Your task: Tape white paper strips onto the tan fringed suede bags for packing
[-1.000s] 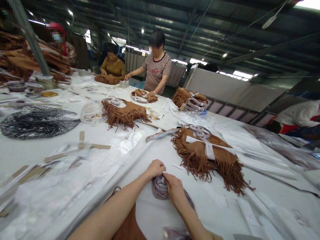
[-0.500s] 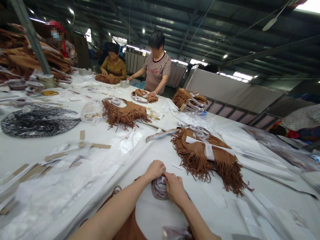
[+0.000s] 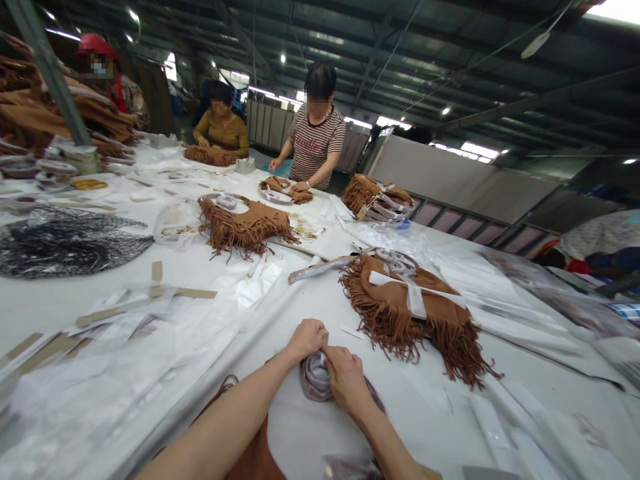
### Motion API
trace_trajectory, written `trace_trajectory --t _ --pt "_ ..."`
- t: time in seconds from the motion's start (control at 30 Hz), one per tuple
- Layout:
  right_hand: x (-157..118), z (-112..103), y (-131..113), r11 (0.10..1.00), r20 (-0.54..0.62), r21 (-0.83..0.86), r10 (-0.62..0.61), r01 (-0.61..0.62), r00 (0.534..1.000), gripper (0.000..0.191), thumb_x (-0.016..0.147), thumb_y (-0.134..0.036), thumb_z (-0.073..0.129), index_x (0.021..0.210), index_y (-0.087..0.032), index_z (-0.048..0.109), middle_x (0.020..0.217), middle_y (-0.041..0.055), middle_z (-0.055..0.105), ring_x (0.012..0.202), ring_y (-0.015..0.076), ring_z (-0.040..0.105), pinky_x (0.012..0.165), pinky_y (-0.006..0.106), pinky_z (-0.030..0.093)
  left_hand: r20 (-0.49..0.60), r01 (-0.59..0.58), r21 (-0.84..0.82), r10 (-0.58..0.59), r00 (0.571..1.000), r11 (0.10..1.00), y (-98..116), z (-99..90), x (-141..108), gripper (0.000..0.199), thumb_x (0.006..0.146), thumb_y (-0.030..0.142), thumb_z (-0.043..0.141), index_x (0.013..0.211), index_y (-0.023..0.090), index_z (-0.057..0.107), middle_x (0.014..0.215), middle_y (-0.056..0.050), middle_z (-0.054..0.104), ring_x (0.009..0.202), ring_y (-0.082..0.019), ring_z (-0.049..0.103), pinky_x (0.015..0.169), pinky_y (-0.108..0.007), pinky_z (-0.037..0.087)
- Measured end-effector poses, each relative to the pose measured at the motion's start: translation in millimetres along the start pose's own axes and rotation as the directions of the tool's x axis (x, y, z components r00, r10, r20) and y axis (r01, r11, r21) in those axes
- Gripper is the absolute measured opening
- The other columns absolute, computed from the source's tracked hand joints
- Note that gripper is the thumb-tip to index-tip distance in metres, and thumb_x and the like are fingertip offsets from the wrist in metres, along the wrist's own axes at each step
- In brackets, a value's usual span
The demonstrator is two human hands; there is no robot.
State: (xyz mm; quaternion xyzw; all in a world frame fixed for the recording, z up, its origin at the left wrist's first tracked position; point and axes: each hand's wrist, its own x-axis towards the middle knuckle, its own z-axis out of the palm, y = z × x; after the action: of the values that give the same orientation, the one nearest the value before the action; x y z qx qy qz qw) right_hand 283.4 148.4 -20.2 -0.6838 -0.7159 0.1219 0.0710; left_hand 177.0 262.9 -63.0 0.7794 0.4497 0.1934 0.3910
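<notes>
In the head view, a coiled bag strap (image 3: 313, 385) in greyish-lilac wrapping lies on the white table in front of me. My left hand (image 3: 308, 337) is closed at its upper edge, its fingertips pinching the wrapping. From the right, my right hand (image 3: 345, 375) closes on the same coil, and its fingertips meet those of the left. Just what is between the fingertips is hidden. Under my left forearm lies a brown suede-like bag (image 3: 255, 448), mostly out of sight. Beyond my hands rests a brown fringed bag (image 3: 415, 297) with a white strip across it.
Plastic film (image 3: 125, 393) and cardboard strips (image 3: 55, 350) cover the left. Another fringed bag (image 3: 245, 223) lies farther off, with a stack of bags (image 3: 377, 199) behind. Scissors (image 3: 89, 184) lie at far left. A person in a striped shirt (image 3: 316, 143) handles a bag across the table.
My hands stay at the coil with almost no movement. The view has shifted slightly. Across the table, the striped-shirt person's one hand has lifted away from a small grey box.
</notes>
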Motion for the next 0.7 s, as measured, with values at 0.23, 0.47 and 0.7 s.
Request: trace_trajectory --t 0.23,0.47,0.7 --pt "11.6 -7.6 2.9 0.996 0.053 0.078 0.035 -0.039 0.998 0.029 0.081 -0.016 0.046 0.106 -0.022 0.058 0.104 0.006 0.065 0.102 0.0225 0.054 0.087 0.034 0.033 -0.009 -0.007 -0.016 0.007 1.0 1.0 3.1 -0.9 -3.7 0.028 0.079 0.024 0.045 0.083 0.015 0.072 0.079 -0.007 0.07 0.072 -0.015 0.059 0.067 -0.023 0.04" --pt "12.2 -7.7 4.4 0.99 0.049 0.08 0.108 -0.112 0.993 0.025 0.081 -0.02 0.05 0.103 -0.023 0.062 0.098 0.0047 0.065 0.096 0.021 0.055 0.084 0.032 0.035 -0.013 0.007 -0.034 -0.007 1.0 0.999 2.3 1.5 -3.3 0.027 0.078 0.025 0.046 0.082 0.015 0.071 0.079 -0.006 0.07 0.071 -0.015 0.059 0.065 -0.023 0.039" --pt "16.6 -7.7 5.8 0.99 0.008 0.085 0.112 -0.112 0.994 0.02 0.079 -0.022 0.055 0.093 -0.027 0.068 0.093 0.0023 0.063 0.096 0.0205 0.054 0.08 0.031 0.035 -0.003 0.007 -0.068 -0.007 1.0 0.998 2.7 1.4 -3.6 0.026 0.076 0.024 0.045 0.077 0.015 0.07 0.072 -0.004 0.069 0.066 -0.013 0.057 0.06 -0.021 0.038"
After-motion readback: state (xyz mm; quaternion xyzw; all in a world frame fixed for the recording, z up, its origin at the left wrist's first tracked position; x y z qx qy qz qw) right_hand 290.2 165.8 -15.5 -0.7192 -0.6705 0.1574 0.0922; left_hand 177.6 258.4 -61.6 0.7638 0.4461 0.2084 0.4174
